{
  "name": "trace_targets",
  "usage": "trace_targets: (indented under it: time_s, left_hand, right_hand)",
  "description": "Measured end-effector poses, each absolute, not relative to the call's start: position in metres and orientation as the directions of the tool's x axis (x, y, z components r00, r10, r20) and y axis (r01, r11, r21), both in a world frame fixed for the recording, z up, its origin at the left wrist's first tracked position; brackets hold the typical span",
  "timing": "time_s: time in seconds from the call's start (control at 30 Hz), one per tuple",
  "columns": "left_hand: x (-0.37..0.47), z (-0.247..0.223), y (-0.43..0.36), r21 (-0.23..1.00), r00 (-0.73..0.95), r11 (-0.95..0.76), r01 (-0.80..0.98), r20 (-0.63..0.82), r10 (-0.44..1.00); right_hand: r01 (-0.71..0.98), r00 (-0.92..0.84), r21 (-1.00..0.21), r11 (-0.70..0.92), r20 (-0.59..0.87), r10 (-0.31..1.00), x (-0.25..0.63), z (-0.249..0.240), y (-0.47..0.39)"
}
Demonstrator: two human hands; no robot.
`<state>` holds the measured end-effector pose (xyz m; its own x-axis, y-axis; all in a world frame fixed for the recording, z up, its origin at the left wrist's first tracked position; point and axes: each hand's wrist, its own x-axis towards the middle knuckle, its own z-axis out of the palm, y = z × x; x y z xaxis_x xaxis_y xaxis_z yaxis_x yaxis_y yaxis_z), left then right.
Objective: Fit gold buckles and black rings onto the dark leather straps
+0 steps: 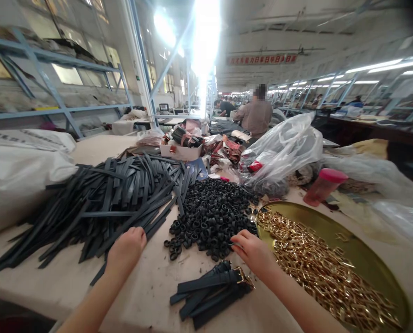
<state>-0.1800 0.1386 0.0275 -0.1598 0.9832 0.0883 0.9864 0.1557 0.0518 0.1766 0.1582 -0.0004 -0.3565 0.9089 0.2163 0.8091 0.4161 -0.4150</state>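
Observation:
My left hand is closed at the near edge of a heap of long black straps, its fingers curled on a strap; part of the grip is hidden. My right hand reaches to the near right edge of a pile of small black loops, fingers slightly apart, and I see nothing held in them. Between and below my hands lies a small stack of black straps with gold buckles fitted at their right ends.
A gold oval tray full of loose gold buckles sits at right. Behind it stand a pink-lidded cup and clear plastic bags. A filled box, a white sack and a person are farther off.

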Motion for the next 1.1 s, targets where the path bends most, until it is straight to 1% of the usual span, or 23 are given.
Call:
trace_targets:
  time_s: [0.1,0.2,0.27,0.37,0.43,0.47,0.53,0.6,0.63,0.67,0.7,0.73,0.77,0.8,0.83,0.9,1.0,1.1]
  left_hand:
    - [-0.179,0.021,0.139,0.081,-0.172,0.167,0.983,0.056,0.984]
    - [-0.176,0.017,0.139,0.149,-0.200,0.192,0.970,0.040,0.979]
    - [-0.174,0.022,0.137,0.228,-0.224,0.208,0.951,0.044,0.974]
    - [-0.163,0.041,0.129,0.400,-0.265,0.228,0.888,0.040,0.963]
    - [-0.147,0.056,0.115,0.548,-0.269,0.234,0.803,-0.016,0.963]
    - [-0.136,0.063,0.106,0.625,-0.249,0.235,0.744,-0.067,0.966]
    - [-0.108,0.072,0.081,0.764,-0.153,0.239,0.600,-0.183,0.971]
    - [-0.077,0.075,0.052,0.844,-0.058,0.284,0.456,-0.290,0.955]
    - [-0.062,0.075,0.038,0.879,0.001,0.333,0.342,-0.355,0.935]
    - [-0.049,0.074,0.025,0.885,0.091,0.460,0.073,-0.466,0.880]
    - [-0.037,0.072,0.014,0.833,0.171,0.542,-0.107,-0.522,0.836]
    - [-0.028,0.070,0.006,0.766,0.243,0.598,-0.235,-0.550,0.799]
    - [-0.022,0.068,-0.001,0.698,0.305,0.639,-0.322,-0.563,0.768]
    - [-0.017,0.066,-0.006,0.662,0.343,0.660,-0.354,-0.565,0.750]
    - [-0.014,0.063,-0.009,0.642,0.370,0.674,-0.366,-0.564,0.738]
    - [-0.012,0.059,-0.011,0.616,0.407,0.690,-0.379,-0.559,0.722]
    - [-0.011,0.053,-0.010,0.601,0.441,0.703,-0.380,-0.550,0.709]
    - [-0.010,0.046,-0.008,0.600,0.463,0.716,-0.356,-0.553,0.693]
  right_hand:
    - [0.810,-0.397,-0.394,0.434,0.175,0.901,0.166,-0.006,0.165]
    - [0.804,-0.406,-0.406,0.434,0.160,0.900,0.163,-0.010,0.165]
    - [0.793,-0.400,-0.432,0.430,0.162,0.902,0.164,-0.010,0.164]
    - [0.774,-0.362,-0.489,0.402,0.178,0.915,0.167,-0.004,0.159]
    - [0.761,-0.300,-0.541,0.358,0.195,0.934,0.170,0.002,0.153]
    - [0.751,-0.259,-0.574,0.328,0.200,0.945,0.171,0.006,0.148]
    - [0.714,-0.186,-0.647,0.267,0.193,0.963,0.174,0.014,0.134]
    - [0.665,-0.154,-0.712,0.226,0.165,0.974,0.174,0.024,0.114]
    - [0.608,-0.147,-0.771,0.188,0.123,0.981,0.173,0.029,0.102]
    - [0.516,-0.141,-0.847,0.132,0.068,0.988,0.172,0.034,0.090]
    - [0.365,-0.134,-0.930,0.043,-0.007,0.991,0.171,0.039,0.079]
    - [0.171,-0.132,-0.983,-0.064,-0.087,0.987,0.170,0.043,0.068]
    - [-0.036,-0.137,-0.985,-0.170,-0.163,0.977,0.168,0.046,0.059]
    - [-0.223,-0.143,-0.940,-0.259,-0.231,0.962,0.167,0.048,0.052]
    - [-0.360,-0.142,-0.878,-0.316,-0.283,0.948,0.166,0.049,0.046]
    - [-0.522,-0.129,-0.761,-0.384,-0.375,0.918,0.165,0.047,0.038]
    - [-0.621,-0.108,-0.660,-0.423,-0.463,0.880,0.165,0.040,0.032]
    - [-0.643,-0.139,-0.612,-0.460,-0.498,0.856,0.163,0.035,0.028]
